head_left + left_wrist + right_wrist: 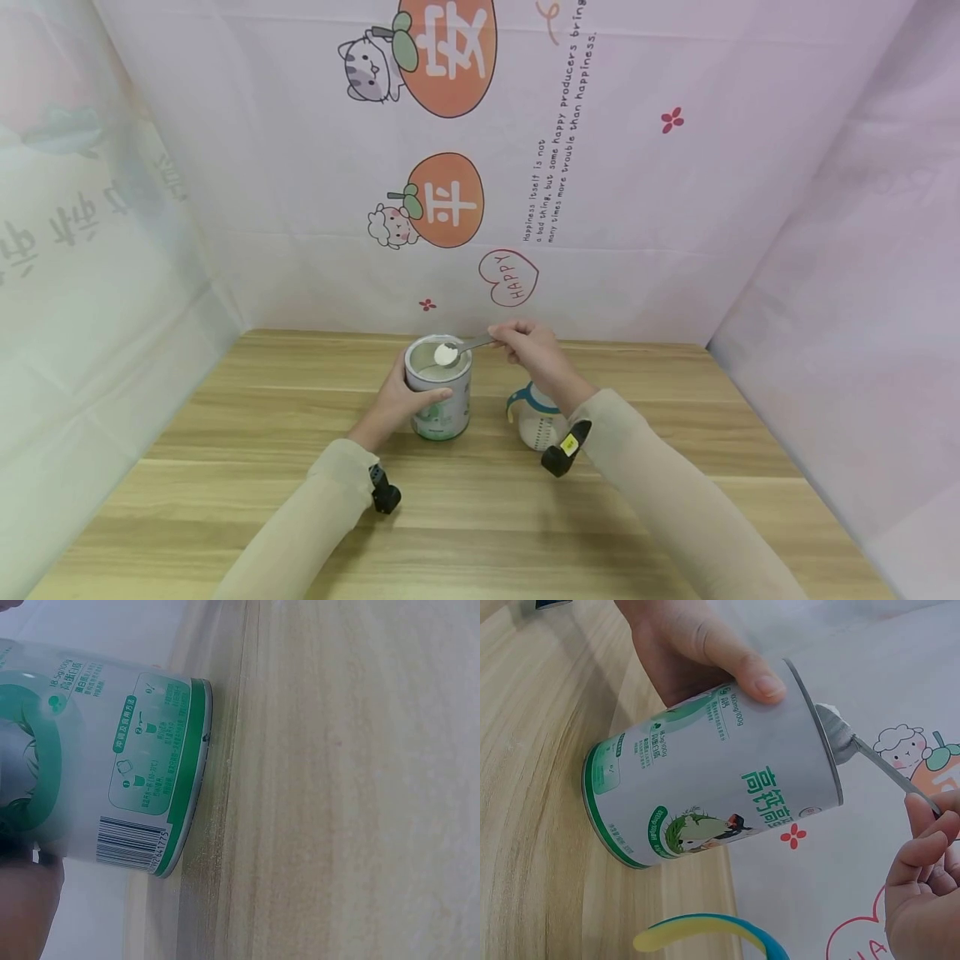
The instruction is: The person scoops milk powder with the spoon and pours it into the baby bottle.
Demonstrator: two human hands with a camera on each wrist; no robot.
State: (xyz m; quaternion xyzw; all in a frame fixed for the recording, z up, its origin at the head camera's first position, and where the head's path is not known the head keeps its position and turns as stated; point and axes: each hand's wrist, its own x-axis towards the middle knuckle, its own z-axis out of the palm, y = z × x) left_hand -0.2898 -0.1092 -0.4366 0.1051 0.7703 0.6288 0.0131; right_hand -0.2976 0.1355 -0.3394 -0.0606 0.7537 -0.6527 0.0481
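Printed cloth (pixel 300 183) hangs behind and at both sides of a wood-grained table (pixel 465 525), where a white-and-green can (pixel 444 417) stands upright near the back edge. Around its left side curls the left hand (pixel 395 402), thumb laid across the near face, so the can is gripped. The right hand (pixel 534 350) pinches the end of a grey spoon (pixel 476 342) between thumb and fingers, with the bowl over the can's mouth and white powder (pixel 446 356) heaped in it. Just right of the can is a bottle (pixel 534 427) with a blue-and-yellow handle, partly covered by the right wrist and its black camera (pixel 566 448) (whether its top is uncovered cannot be told).

Spilling looks the likeliest trouble: the heap is loose, and a pinch so far back on the handle would let a small twist tip the bowl. Catching the can's rim, which the spoon sits close to, could jolt powder onto the wood. Should the left grip slacken, a knock might shift the can. Finally, the right forearm passes above the bottle, so a low or careless swing of the sleeve (pixel 660 492) could topple it
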